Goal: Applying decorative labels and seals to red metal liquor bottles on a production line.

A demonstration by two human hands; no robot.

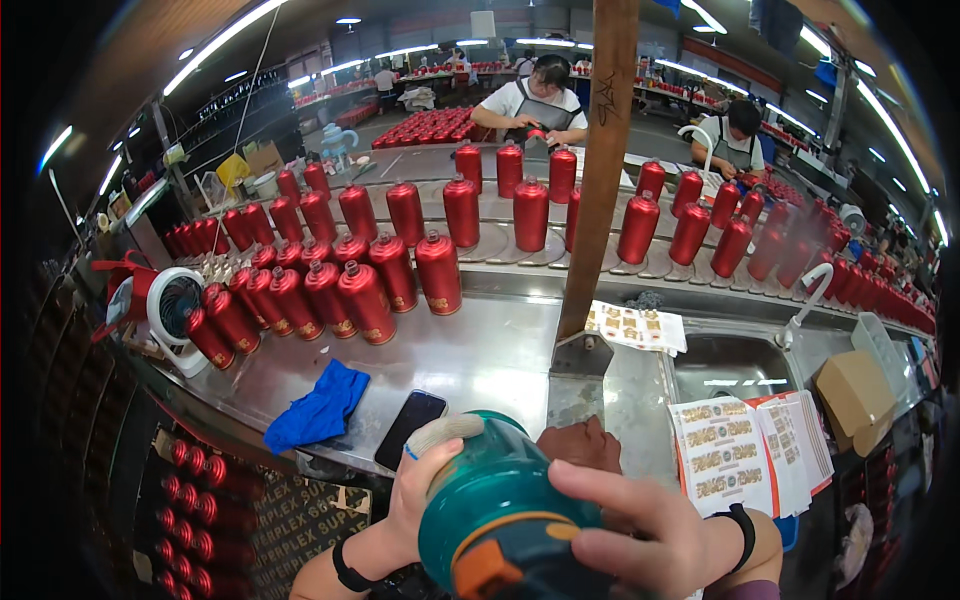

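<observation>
Close in front of me is a large teal water bottle [503, 485] with a black and orange lid [495, 570] tipped toward me. My left hand [410, 500] is wrapped round its left side; pale knitted cloth covers part of that hand. On the bottle's right side, my right hand [650, 535] grips near the lid, its fingertips against the teal wall and the lid's rim. A black phone [410, 428] lies just beyond my left hand. Past the bottle, a brown cloth [580, 443] rests on the steel bench.
Red bottles [365, 305] stand grouped at left, and others line the conveyor [490, 240]. A blue cloth [318, 405] and a white fan [170, 310] are at left. A wooden post [595, 180] rises ahead. Sticker sheets [725, 460] lie before a sink [730, 362]. Co-workers [535, 100] sit across.
</observation>
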